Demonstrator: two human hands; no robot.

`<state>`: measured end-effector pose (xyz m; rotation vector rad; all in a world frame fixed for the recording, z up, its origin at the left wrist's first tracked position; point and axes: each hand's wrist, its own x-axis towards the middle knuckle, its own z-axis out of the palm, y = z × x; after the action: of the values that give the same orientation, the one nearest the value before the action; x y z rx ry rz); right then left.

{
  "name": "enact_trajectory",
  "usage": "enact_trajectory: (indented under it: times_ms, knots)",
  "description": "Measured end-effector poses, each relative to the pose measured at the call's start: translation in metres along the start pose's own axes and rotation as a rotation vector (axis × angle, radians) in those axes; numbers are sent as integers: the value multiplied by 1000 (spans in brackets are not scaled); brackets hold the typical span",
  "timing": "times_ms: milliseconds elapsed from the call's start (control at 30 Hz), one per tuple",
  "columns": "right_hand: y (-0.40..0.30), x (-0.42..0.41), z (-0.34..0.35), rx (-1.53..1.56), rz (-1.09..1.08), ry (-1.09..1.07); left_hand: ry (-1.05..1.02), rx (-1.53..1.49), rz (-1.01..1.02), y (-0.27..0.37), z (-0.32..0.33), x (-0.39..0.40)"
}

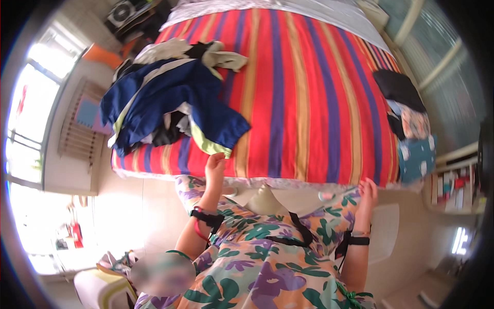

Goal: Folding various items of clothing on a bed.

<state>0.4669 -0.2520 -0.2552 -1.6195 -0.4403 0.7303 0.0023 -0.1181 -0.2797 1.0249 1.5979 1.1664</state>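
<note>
My left hand (215, 167) is at the near edge of the bed, close to the lime-green cuff of a navy garment (173, 87); whether its fingers touch the cuff is not plain. That garment lies spread over a heap of clothes, with a beige cloth (224, 60) and black pieces showing around it. My right hand (367, 191) is at the bed's near edge on the right, fingers loosely bent, with nothing seen in it. Beneath the clothes is a red, purple and gold striped bedspread (287, 96).
At the bed's right edge lie a black folded cloth (399, 89), a patterned peach cloth (415, 123) and a teal cloth (417, 158). A low bookshelf (455, 189) stands at the right. Windows and a slatted rack (81, 135) are on the left. A chair (102, 287) is at lower left.
</note>
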Motion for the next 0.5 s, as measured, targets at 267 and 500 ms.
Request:
enact_trajectory:
  times_ms: [267, 500]
  knots:
    - [41, -18, 194, -241, 191, -836, 385, 394, 232, -8, -16, 54]
    - [60, -37, 211, -427, -5, -825, 189, 142, -88, -36, -36, 83]
